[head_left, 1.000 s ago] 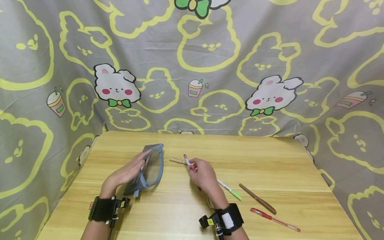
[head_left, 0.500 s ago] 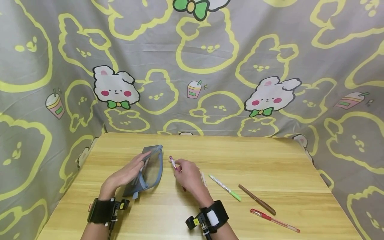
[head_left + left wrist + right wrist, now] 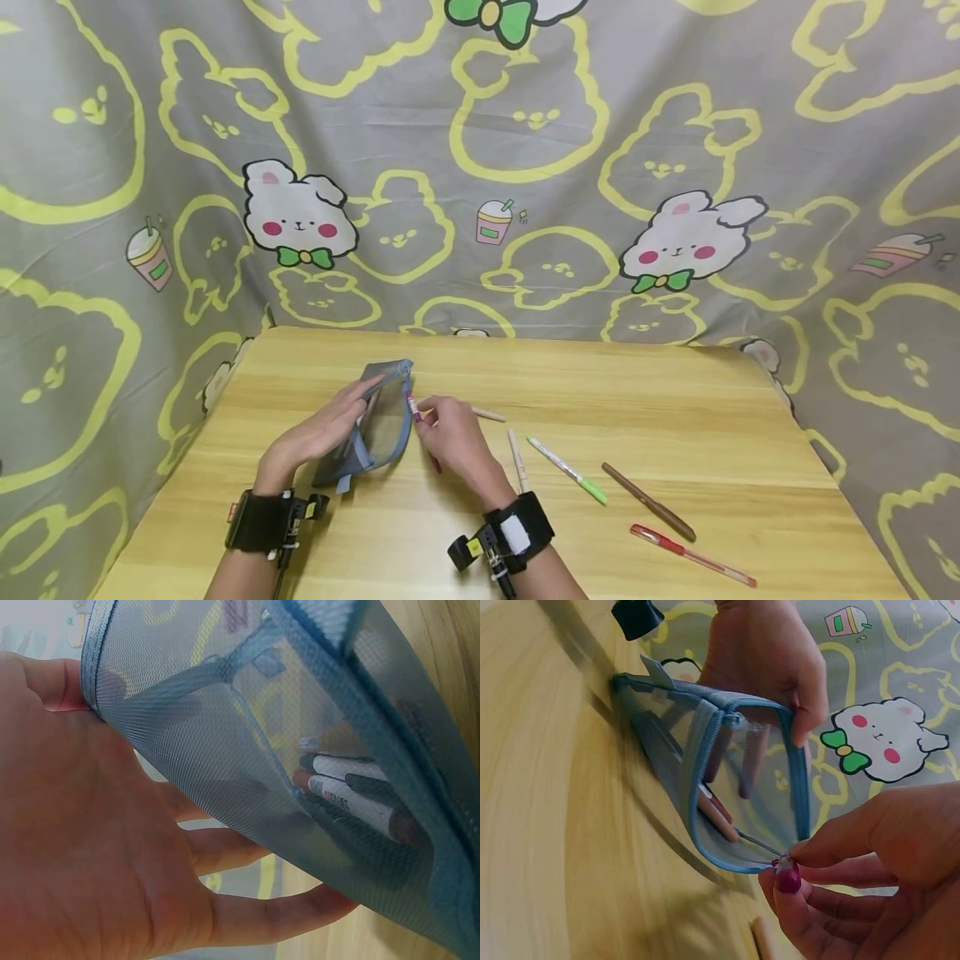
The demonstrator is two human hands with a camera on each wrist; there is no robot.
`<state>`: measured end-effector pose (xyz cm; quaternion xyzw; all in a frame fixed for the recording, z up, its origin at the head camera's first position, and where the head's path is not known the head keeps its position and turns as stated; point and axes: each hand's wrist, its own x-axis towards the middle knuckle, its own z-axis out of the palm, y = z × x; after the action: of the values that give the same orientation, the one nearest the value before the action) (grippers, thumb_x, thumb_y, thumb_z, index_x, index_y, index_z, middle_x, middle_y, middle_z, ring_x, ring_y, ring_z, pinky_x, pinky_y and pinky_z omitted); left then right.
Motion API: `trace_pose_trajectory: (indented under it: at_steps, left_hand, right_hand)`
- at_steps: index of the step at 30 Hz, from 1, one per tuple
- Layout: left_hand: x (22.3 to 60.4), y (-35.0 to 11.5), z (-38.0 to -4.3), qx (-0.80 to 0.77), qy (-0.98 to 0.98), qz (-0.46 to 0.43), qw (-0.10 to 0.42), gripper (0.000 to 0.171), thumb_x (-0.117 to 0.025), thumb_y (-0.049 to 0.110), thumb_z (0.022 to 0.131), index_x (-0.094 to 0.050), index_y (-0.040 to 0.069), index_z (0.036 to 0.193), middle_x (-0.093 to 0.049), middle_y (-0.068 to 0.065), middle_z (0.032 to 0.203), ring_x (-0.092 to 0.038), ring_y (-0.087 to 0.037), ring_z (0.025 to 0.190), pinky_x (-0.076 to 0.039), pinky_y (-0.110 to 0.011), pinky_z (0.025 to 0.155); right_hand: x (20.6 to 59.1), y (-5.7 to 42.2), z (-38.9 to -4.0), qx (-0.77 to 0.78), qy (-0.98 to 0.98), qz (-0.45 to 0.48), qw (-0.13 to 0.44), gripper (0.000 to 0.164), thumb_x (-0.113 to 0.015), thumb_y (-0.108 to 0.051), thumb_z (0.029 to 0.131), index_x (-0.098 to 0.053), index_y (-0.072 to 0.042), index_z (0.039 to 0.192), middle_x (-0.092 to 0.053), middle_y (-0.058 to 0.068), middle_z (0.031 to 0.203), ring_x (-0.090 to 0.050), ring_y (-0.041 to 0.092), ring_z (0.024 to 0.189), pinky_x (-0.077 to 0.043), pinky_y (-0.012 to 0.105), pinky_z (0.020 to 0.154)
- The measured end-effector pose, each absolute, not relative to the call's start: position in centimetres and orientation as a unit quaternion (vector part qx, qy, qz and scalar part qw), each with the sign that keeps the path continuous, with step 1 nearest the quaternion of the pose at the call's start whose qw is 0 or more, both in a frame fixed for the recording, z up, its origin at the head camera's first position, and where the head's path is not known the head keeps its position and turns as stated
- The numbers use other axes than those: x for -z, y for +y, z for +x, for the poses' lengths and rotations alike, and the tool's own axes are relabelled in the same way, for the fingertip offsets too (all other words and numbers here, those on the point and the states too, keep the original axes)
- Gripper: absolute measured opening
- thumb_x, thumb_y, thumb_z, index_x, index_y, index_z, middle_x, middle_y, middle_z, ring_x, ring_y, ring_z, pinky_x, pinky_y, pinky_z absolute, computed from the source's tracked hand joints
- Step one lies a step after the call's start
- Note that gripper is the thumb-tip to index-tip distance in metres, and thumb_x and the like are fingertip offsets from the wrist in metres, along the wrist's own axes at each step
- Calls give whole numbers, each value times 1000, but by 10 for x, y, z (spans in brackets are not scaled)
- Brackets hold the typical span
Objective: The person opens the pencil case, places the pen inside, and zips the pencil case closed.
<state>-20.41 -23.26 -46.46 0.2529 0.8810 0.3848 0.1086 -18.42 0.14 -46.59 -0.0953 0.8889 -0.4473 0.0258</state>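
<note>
While the left hand (image 3: 330, 427) lies outstretched against the pouch (image 3: 406, 435), the right hand (image 3: 453, 433) pinches a purple pen (image 3: 413, 407) at the pouch's opening, where a skewed angle could snag it.

The head camera looks forward and down at the desk (image 3: 600, 375) from farther back. Up close, the left wrist camera (image 3: 315, 505) faces the left grip (image 3: 112, 832), the right wrist camera (image 3: 461, 552) the right grip (image 3: 881, 840); both see the pouch (image 3: 195, 750).
</note>
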Motion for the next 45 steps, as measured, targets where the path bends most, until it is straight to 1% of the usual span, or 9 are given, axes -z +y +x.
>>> trace_pose_trajectory:
  at_steps: [4,8,14,19,22,28,35,40,45]
  left_hand:
    - [464,-232,-205,-384,882,252,110,53,-23,16,111,-24,-3,160,-21,-34,162,-15,-56,149,-17,-75,113]
    - [464,-233,-204,-385,881,253,111,53,-22,18,111,-24,-3,160,-20,-35,162,-13,-57,148,-16,-77,112]
    - [463,-233,-203,-390,878,256,107,53,-22,18,111,-23,-3,161,-19,-36,162,-14,-58,148,-16,-78,111]
    - [464,-232,-202,-390,878,258,104,53,-22,15,111,-23,-4,160,-21,-38,160,-19,-59,146,-22,-79,108]
    - [463,-231,-203,-390,877,259,105,53,-23,15,111,-24,-4,160,-21,-38,160,-19,-59,146,-22,-79,108]
    - [463,-232,-204,-389,877,261,107,52,-23,15,111,-24,-4,160,-21,-35,161,-16,-58,147,-18,-78,110]
    - [463,-232,-206,-386,876,268,105,52,-23,15,111,-25,-6,159,-23,-35,161,-17,-57,147,-17,-76,112]
    - [462,-232,-207,-385,878,265,107,51,-22,13,111,-26,-6,159,-24,-34,161,-17,-56,148,-16,-73,114]
    - [464,-233,-208,-376,885,252,106,51,-21,13,111,-28,-4,159,-25,-33,161,-18,-54,149,-16,-70,116]
  right_hand:
    - [468,-4,-187,468,878,-89,45,28,-72,0,90,-73,3,118,-71,3,79,-57,5,58,-44,20,46]
    - [467,-13,-192,482,871,-72,58,30,-71,2,90,-73,3,120,-70,3,80,-60,6,57,-48,21,47]
    - [463,-27,-202,503,859,-59,77,31,-71,1,90,-71,5,121,-70,3,81,-63,10,62,-53,23,55]
    - [466,-34,-205,557,822,-60,103,33,-69,1,92,-68,6,125,-72,9,93,-70,17,73,-58,25,62]
    - [470,-34,-205,579,805,-62,116,33,-65,0,96,-67,5,128,-72,12,103,-71,19,80,-58,25,64]
    - [472,-22,-201,558,823,-76,79,28,-61,-4,99,-70,1,125,-71,9,105,-68,12,80,-55,24,66]
    - [465,10,-195,533,840,-90,47,25,-63,-4,98,-71,1,122,-72,10,106,-71,22,93,-59,32,81]
    - [457,40,-191,494,864,-98,29,25,-61,-6,100,-72,-2,121,-72,9,107,-70,23,95,-58,37,83]
    - [450,79,-186,485,870,-90,11,24,-63,-8,100,-72,-6,122,-72,9,110,-68,26,100,-58,39,82]
